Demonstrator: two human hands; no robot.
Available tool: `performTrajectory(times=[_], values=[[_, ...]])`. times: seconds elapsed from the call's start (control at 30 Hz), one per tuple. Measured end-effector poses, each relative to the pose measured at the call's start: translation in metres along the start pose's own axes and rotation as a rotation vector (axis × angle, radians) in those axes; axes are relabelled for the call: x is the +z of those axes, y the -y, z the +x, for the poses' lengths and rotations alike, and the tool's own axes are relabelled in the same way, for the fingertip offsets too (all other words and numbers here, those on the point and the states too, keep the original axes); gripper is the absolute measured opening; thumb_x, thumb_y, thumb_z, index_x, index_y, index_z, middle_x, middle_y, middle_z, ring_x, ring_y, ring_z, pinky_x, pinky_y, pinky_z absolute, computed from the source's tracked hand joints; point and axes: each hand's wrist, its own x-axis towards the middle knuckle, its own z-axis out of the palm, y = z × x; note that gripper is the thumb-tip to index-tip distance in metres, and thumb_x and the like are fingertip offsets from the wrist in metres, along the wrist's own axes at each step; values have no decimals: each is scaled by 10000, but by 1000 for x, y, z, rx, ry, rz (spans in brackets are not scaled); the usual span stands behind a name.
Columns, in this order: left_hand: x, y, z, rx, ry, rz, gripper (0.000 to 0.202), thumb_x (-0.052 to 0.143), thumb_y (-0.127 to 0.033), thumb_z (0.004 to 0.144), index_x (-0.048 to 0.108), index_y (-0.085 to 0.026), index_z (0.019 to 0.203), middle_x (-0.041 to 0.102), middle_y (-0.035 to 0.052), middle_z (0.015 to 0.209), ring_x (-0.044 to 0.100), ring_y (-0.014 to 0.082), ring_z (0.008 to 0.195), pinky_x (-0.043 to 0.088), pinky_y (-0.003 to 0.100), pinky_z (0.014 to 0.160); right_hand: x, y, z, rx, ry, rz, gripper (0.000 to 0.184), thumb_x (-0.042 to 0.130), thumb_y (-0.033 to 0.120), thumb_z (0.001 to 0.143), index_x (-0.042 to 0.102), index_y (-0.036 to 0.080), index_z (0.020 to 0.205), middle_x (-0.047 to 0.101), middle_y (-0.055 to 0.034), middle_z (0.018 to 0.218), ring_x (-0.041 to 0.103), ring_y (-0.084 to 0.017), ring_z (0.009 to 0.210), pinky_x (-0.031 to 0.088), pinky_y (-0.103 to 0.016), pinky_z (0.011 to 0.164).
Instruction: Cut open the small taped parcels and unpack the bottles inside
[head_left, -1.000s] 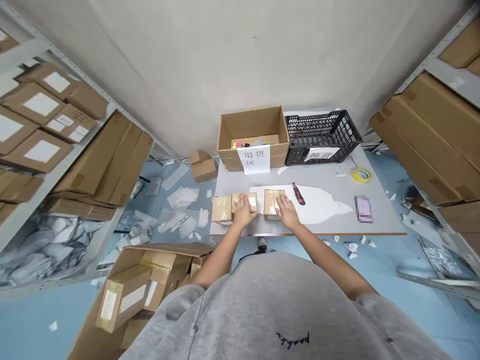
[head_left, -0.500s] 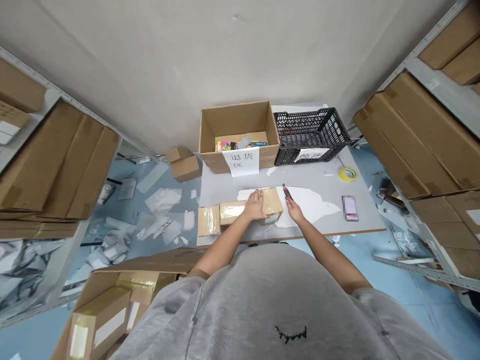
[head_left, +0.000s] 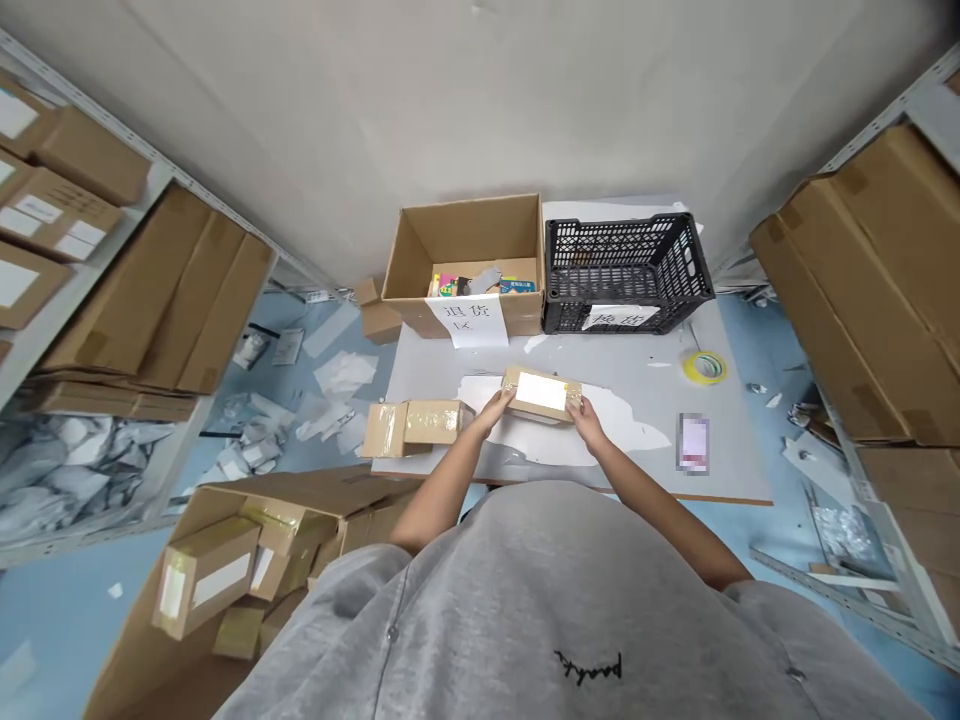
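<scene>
Over the grey worktable (head_left: 442,375), your left hand (head_left: 491,412) and right hand (head_left: 590,424) take a small cardboard parcel (head_left: 541,393) by its two ends, white label facing up. How will it handle?

Light and stiff, you would judge: a taped carton this small should not flex much under your grip, though its clear tape may feel slick. Your surest hold is at the ends, away from the label.

And your fingers?

Set narrow, both hands closed on the card. Your left fingers (head_left: 504,399) rest against the parcel's left end, and your right fingers (head_left: 579,407) meet its right corner. Whether the parcel clears the tabletop, you cannot tell from this view.

Where does it sit?

Toward the front of the table, over a white patch (head_left: 577,445) on the surface, just right of two taped cartons (head_left: 411,428). Beyond it stand an open cardboard box (head_left: 465,235) holding colourful packets and a black plastic crate (head_left: 626,270). To your right lie a yellow tape roll (head_left: 705,367) and a blurred flat packet (head_left: 694,443). Below the table's edge, more taped parcels (head_left: 206,577) fill an opened carton on the floor.
</scene>
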Motion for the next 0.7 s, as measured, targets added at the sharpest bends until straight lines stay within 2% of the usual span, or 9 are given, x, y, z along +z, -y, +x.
performTrajectory(times=[0.13,0.2,0.3,0.43,0.53,0.63,0.7], values=[[31,17,-7,53,-62,64,607,325,-494,1047,508,-170,1528,607,98,1499,545,256,1411,424,426,1178,-8,-7,13,-56,85,-205,622,558,495,937,488,228,1495,665,-122,1408,626,-309,1302,472,-484,1131],[38,24,-9,77,-144,108,629,369,-438,1036,391,-164,1601,567,92,1541,507,243,1447,395,425,1206,-6,-12,16,-127,136,-275,636,523,498,956,449,245,1534,646,-106,1435,604,-309,1327,451,-501,1150],[40,36,-11,60,-248,166,798,485,-401,997,159,-131,1673,387,131,1665,377,235,1540,331,386,1246,3,-17,17,-262,194,-357,697,477,521,975,364,227,1596,578,-117,1511,540,-300,1394,396,-499,1195],[40,47,-7,8,-222,235,927,517,-493,1000,28,-78,1669,236,234,1705,343,276,1557,332,369,1233,12,-15,19,-333,205,-419,761,405,564,1003,250,186,1645,489,-153,1583,468,-280,1456,353,-476,1224],[41,50,0,-1,-199,236,969,505,-544,1001,-40,-98,1668,178,252,1715,359,295,1548,353,376,1211,14,-10,24,-338,222,-414,731,386,548,1014,251,185,1634,500,-137,1576,477,-261,1450,351,-461,1226],[38,50,7,15,-179,214,1027,540,-559,979,-73,-103,1665,185,255,1711,354,295,1549,361,376,1201,14,-7,28,-292,205,-412,691,410,524,1006,299,175,1592,555,-144,1524,531,-278,1405,396,-465,1192],[34,50,9,42,-145,203,1202,669,-592,893,-113,-89,1655,237,273,1689,368,301,1541,374,376,1190,15,-6,29,-217,167,-412,657,444,523,990,353,160,1530,622,-169,1438,602,-310,1323,451,-479,1134]])
